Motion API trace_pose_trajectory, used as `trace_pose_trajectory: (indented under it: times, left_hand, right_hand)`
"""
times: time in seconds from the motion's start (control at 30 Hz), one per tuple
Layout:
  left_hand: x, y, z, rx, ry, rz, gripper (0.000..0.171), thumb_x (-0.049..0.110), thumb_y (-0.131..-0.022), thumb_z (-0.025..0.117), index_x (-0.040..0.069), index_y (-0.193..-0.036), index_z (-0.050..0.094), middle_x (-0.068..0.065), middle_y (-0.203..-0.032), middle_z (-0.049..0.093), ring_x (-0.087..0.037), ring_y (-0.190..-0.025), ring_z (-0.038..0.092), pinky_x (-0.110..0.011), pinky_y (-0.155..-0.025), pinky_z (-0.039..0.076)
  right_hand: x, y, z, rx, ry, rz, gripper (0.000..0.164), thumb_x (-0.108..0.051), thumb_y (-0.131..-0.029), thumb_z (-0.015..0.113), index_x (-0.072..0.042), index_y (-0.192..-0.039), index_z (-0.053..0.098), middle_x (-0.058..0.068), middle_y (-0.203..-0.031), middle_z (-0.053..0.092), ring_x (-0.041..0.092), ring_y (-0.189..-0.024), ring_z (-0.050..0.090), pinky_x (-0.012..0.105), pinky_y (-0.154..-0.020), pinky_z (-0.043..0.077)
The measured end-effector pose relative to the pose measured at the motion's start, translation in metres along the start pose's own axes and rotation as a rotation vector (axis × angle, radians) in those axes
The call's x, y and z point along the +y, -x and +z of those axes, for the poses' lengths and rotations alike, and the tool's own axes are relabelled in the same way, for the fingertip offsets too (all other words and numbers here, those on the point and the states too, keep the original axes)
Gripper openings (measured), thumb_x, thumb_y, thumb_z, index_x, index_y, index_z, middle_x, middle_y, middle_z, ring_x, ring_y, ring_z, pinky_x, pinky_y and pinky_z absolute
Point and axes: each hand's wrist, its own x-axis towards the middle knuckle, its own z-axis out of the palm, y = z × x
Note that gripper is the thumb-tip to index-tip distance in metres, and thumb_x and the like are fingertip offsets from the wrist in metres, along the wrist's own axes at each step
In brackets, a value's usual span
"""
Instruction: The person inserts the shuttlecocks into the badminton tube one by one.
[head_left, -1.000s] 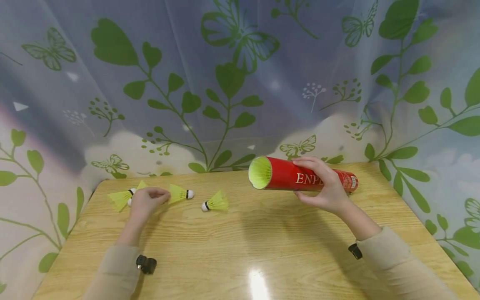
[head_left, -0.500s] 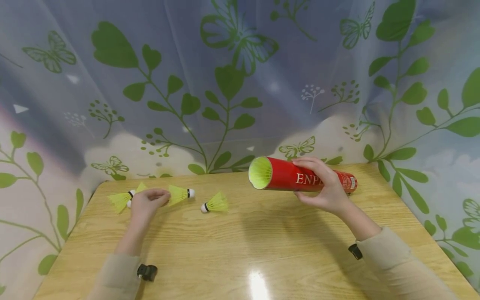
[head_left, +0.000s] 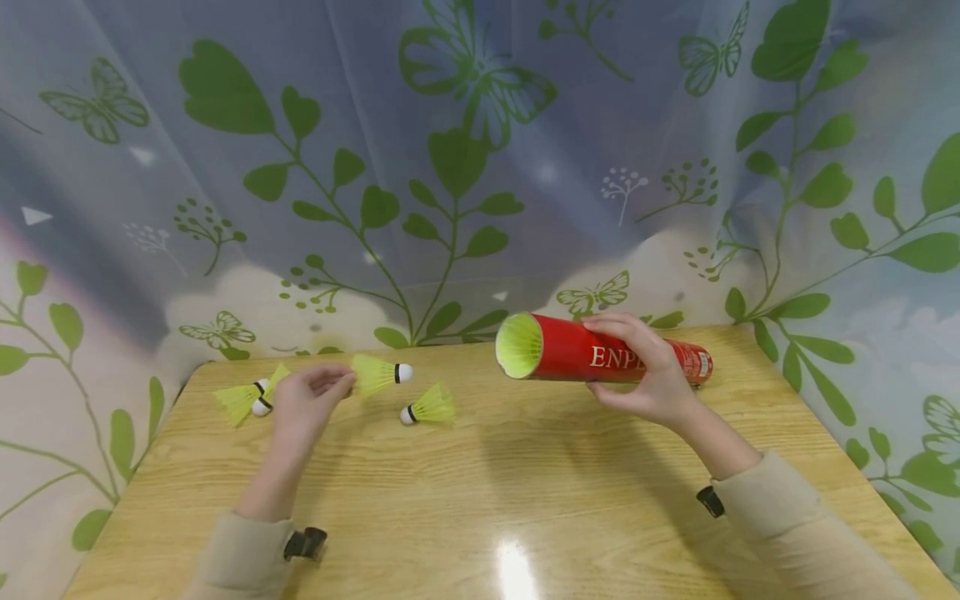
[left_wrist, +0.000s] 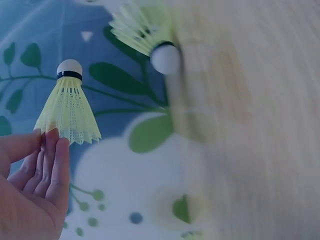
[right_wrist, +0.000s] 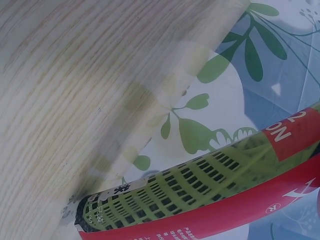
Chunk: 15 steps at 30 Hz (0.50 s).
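Note:
My left hand [head_left: 307, 407] pinches a yellow shuttlecock [head_left: 375, 375] by the rim of its skirt, its white cork pointing right. In the left wrist view that shuttlecock [left_wrist: 69, 105] hangs from thumb and fingertips. Just right of it on the table lies another shuttlecock [head_left: 431, 407], cork to the left. Two more, a shuttlecock [head_left: 238, 402] and a second shuttlecock [head_left: 264, 403], lie with corks together left of the hand. My right hand [head_left: 648, 371] grips a red shuttlecock tube [head_left: 562, 348], tilted, its mouth facing left; yellow skirts fill it. The right wrist view shows the tube's clear window [right_wrist: 175, 190].
A wooden table [head_left: 450, 492] spreads beneath both hands. Behind it and at both sides hangs a curtain [head_left: 480, 208] printed with leaves and butterflies. Small black devices sit at both cuffs.
The left hand has lifted the shuttlecock off its spot and moved slightly right with it, uncovering the cork of one at the left. The right hand and tube stay nearly still.

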Motion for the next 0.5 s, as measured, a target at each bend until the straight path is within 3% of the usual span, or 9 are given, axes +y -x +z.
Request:
trace_pose_trajectory:
  times: [0.3, 0.5]
  left_hand:
    - [0.033, 0.005, 0.003, 0.045, 0.056, 0.127, 0.018, 0.019, -0.087, 0.069, 0.005, -0.098, 0.071, -0.012, -0.091, 0.071, 0.0, -0.071, 0.066, -0.016, -0.068, 0.054]
    - [0.06, 0.011, 0.005, 0.062, 0.108, 0.206, 0.016, 0.018, -0.086, 0.071, 0.004, -0.094, 0.071, -0.011, -0.088, 0.071, -0.005, -0.072, 0.067, -0.016, -0.071, 0.054]
  right_hand:
    - [-0.012, -0.005, 0.0, -0.008, 0.019, 0.034, 0.065, 0.008, -0.056, 0.075, 0.006, -0.118, 0.056, 0.022, -0.121, 0.057, 0.021, -0.118, 0.051, 0.02, -0.099, 0.041]
    - [-0.009, -0.005, 0.001, -0.011, 0.012, 0.014, 0.066, 0.007, -0.056, 0.075, 0.007, -0.119, 0.056, 0.023, -0.121, 0.057, 0.028, -0.118, 0.051, 0.023, -0.105, 0.037]
